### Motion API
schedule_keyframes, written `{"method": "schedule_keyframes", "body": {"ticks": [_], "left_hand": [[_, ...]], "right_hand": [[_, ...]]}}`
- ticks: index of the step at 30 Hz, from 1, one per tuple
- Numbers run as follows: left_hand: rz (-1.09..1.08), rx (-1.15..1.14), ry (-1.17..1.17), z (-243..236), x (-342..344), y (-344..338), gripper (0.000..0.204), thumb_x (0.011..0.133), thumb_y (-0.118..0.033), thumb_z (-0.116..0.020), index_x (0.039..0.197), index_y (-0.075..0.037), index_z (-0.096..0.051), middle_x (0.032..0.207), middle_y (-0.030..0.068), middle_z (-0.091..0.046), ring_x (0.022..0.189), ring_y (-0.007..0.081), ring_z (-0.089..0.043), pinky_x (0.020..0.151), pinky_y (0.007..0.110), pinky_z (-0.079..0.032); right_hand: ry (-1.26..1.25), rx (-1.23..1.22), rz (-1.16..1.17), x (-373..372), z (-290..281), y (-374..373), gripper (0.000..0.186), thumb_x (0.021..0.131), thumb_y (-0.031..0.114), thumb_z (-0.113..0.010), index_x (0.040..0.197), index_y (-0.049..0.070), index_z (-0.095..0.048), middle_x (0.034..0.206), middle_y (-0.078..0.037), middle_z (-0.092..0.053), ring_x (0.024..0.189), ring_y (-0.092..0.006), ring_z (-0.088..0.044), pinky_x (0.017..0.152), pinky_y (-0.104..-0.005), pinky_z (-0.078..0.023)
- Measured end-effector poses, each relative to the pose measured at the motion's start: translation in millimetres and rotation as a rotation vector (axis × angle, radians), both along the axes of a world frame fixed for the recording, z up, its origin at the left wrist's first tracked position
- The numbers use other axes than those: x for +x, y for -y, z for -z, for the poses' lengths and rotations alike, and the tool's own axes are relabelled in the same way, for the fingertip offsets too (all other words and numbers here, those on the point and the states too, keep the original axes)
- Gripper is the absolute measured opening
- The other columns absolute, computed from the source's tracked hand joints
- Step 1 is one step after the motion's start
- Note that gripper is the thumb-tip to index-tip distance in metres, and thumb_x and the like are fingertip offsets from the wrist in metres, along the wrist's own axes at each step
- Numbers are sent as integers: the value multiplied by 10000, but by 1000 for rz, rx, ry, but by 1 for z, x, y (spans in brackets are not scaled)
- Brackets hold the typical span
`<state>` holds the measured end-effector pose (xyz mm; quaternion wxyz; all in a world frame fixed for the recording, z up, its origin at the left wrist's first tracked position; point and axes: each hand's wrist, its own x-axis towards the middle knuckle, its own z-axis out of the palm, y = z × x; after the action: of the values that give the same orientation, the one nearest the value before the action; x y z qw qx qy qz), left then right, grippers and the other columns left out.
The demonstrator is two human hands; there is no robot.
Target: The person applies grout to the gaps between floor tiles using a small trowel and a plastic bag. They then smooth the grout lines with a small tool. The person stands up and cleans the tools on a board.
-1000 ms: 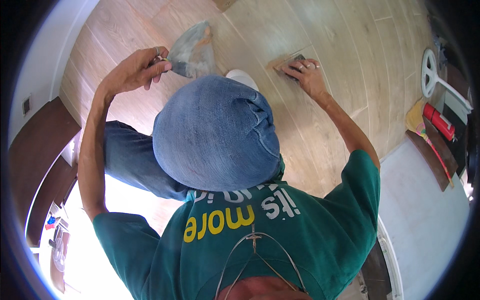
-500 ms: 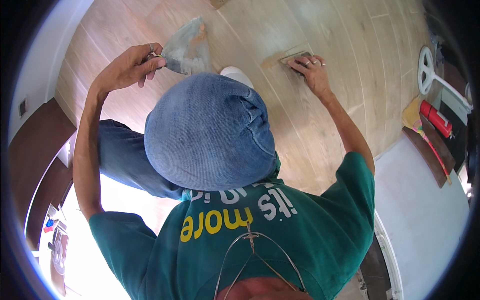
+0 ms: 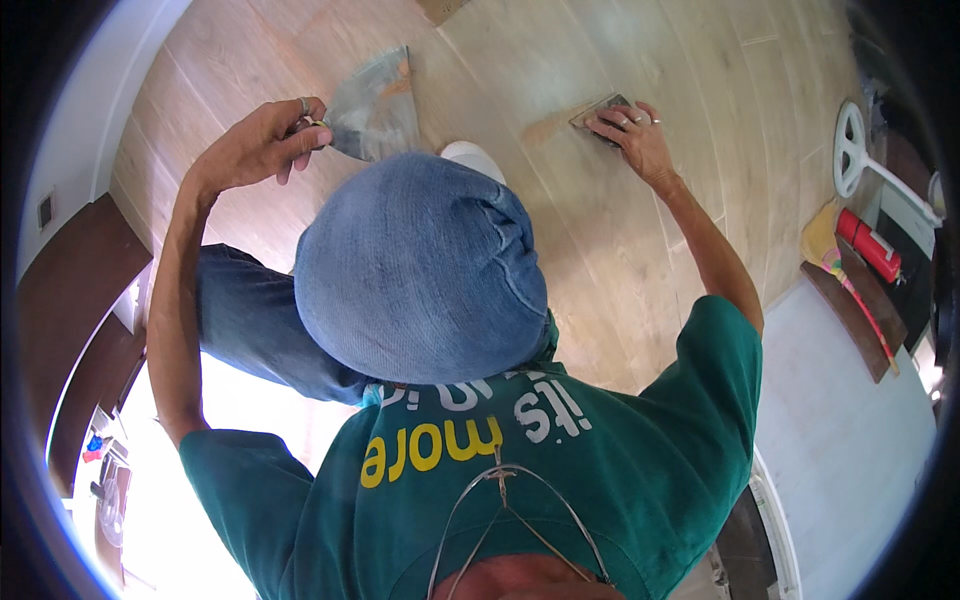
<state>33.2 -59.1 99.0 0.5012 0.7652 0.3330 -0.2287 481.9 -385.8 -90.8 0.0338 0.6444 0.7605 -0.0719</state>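
My left hand (image 3: 255, 150) is closed round the handle of a wide putty knife (image 3: 378, 112). Its broad grey blade bears orange-brown smears and points away to the right. On the far right, my right hand (image 3: 640, 140) presses a small dark flat spreader (image 3: 600, 110) to the wood-look plank floor (image 3: 610, 260); the fingers cover much of it, so its exact kind is unclear. Just left of the spreader, an orange-brown filler smear (image 3: 548, 128) lies along a plank joint.
My bent knee in blue jeans (image 3: 420, 270) fills the middle, with a white shoe tip (image 3: 474, 158) beyond it. At the right are a white wheel-shaped part on a rod (image 3: 850, 150), a red fire extinguisher (image 3: 868, 245) and a yellow brush (image 3: 822, 235). A white wall (image 3: 90, 110) bounds the left.
My right hand has slid slightly to the right with the spreader, away from the smear. My left hand and the putty knife have shifted only a little.
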Motion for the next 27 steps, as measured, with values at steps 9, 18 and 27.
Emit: {"method": "schedule_keyframes", "body": {"ticks": [9, 18, 27], "left_hand": [[17, -9, -18, 5, 1, -1, 346, 1054, -401, -593, 1002, -59, -612, 644, -2, -540, 541, 92, -541, 484, 252, -473], [9, -32, 6, 8, 4, -5, 354, 1052, -411, -594, 944, -74, -596, 640, 0, -543, 546, 90, -543, 481, 263, -473], [45, -21, 55, 3, 6, -8, 378, 1046, -434, -594, 981, -62, -610, 634, -3, -544, 545, 88, -553, 478, 264, -475]], "right_hand": [[-3, -39, -14, -2, 4, 3, 566, 902, 50, -631, 1363, 378, -642, 1325, 68, -644, 1266, -173, -560, 1157, -508, -345], [21, 198, 105, 9, 11, -3, 581, 885, 29, -569, 1355, 357, -667, 1301, 65, -656, 1276, -182, -562, 1180, -483, -313], [51, 61, 146, 34, -3, -8, 612, 901, 37, -561, 1412, 370, -618, 1386, 70, -617, 1322, -185, -535, 1188, -502, -292]]}}
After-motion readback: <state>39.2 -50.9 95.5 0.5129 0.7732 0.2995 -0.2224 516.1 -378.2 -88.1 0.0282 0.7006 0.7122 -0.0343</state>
